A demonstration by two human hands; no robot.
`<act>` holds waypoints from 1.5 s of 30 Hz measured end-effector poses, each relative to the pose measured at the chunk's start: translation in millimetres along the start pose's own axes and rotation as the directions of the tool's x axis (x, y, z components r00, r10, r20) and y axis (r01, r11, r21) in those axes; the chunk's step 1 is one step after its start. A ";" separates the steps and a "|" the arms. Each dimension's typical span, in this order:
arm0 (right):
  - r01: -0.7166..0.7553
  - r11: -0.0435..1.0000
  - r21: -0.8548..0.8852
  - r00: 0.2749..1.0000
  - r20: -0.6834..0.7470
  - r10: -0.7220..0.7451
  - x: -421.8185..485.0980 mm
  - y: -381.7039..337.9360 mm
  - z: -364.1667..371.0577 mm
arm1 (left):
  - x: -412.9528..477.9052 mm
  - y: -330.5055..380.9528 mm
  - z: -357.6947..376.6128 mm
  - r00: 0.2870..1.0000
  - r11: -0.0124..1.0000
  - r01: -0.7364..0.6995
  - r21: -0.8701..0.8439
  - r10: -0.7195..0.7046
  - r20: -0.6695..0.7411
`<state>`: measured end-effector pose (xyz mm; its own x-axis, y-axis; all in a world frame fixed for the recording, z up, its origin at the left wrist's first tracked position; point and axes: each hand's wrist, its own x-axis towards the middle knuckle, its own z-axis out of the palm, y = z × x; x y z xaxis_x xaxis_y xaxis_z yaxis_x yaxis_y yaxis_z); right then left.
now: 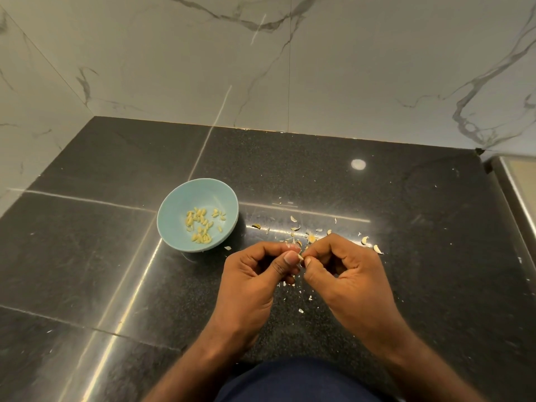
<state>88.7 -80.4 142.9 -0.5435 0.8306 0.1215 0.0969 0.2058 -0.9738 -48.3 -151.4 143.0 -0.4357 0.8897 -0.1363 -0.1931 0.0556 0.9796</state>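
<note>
My left hand [258,274] and my right hand [345,271] meet over the black counter [406,213], fingers curled. Between the two thumbs and forefingers they pinch one small pale seed [300,257]. A light blue bowl [174,204] stands to the left of my hands, holding several peeled yellowish kernels [201,224]. Bits of pale shell [310,236] lie scattered on the counter just beyond and below my fingers.
Grey-veined marble walls [290,68] close off the back and left of the counter. A raised metal-edged ledge [513,192] runs along the right side. A few larger shell pieces [377,249] lie right of my right hand.
</note>
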 end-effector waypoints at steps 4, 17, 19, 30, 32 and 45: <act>-0.036 0.991 0.126 0.987 -0.149 0.055 2.0 -0.8 -3.4 | 2.2 -0.1 -0.8 0.993 0.971 0.115 -0.209 -0.109 0.040; -0.033 0.999 -0.002 0.956 -0.293 0.030 2.6 7.3 -8.2 | 5.0 -7.1 -3.6 0.978 0.951 0.168 -0.259 -0.194 -0.076; -0.065 0.998 0.027 0.967 -0.244 0.069 3.1 7.3 -9.8 | 3.9 -8.4 -4.0 0.978 0.957 0.168 -0.237 -0.192 -0.082; -0.324 0.934 0.147 0.927 0.246 0.283 10.7 42.5 -2.2 | -5.6 -19.2 -8.4 0.969 0.972 0.231 -0.041 -0.234 -0.081; -0.397 0.904 0.162 0.891 0.306 0.336 12.9 52.8 3.4 | -7.5 -29.3 -13.7 0.955 0.967 0.252 -0.039 -0.255 -0.151; -0.326 0.945 -0.007 0.913 0.259 0.317 103.0 60.4 117.3 | 15.5 -110.5 -52.0 0.863 0.939 0.270 0.214 -0.137 -0.487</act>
<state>-59.3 -43.1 74.0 -0.6811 0.6892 -0.2472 0.2743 -0.0728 -0.9589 -79.4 -167.4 25.0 -0.7776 0.5393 -0.3233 -0.1104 0.3890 0.9146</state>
